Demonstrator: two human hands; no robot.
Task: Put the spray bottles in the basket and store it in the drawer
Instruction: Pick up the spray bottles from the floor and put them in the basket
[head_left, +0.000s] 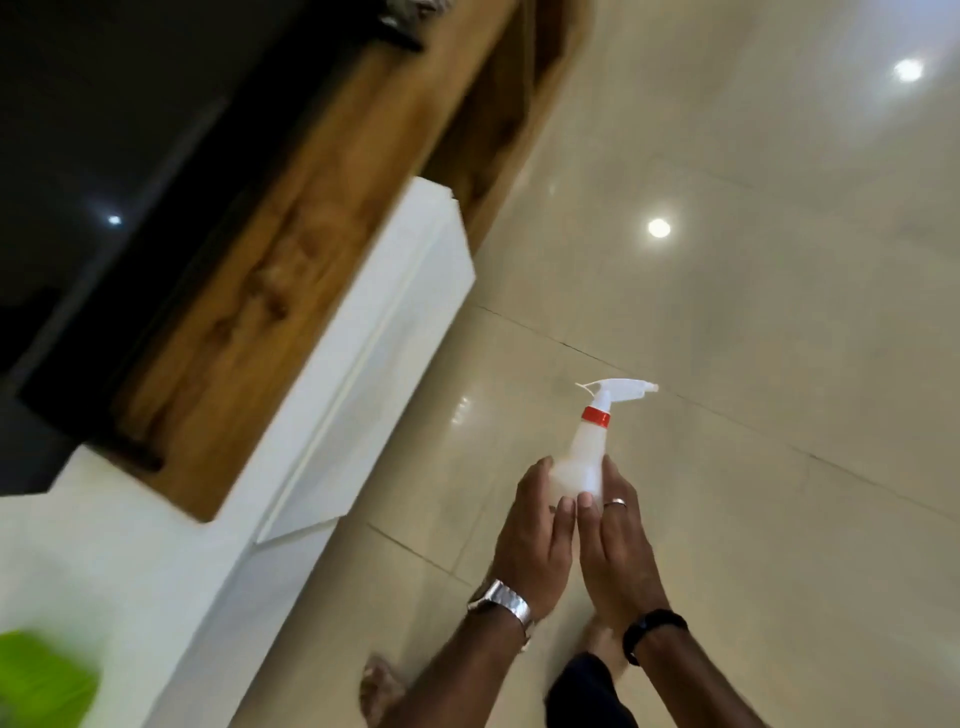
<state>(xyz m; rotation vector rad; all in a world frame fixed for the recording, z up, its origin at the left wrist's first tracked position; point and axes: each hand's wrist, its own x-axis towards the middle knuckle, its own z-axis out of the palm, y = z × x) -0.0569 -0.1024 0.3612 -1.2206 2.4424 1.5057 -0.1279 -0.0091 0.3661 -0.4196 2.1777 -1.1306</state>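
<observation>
A translucent white spray bottle (584, 457) with a red collar and white trigger head is held upright over the floor, nozzle pointing right. My left hand (535, 535), with a metal watch at the wrist, grips its lower body from the left. My right hand (615, 540), with a ring and a black wristband, presses against it from the right. The bottle's base is hidden by my fingers. A white drawer (395, 332) stands pulled out from the cabinet on the left. No basket is in view.
A wood-topped cabinet (249, 291) with a white base runs along the left, a dark screen (104, 156) above it. Something bright green (41, 680) blurs at the bottom left corner. Glossy beige floor tiles (753, 364) fill the right. My feet show at the bottom.
</observation>
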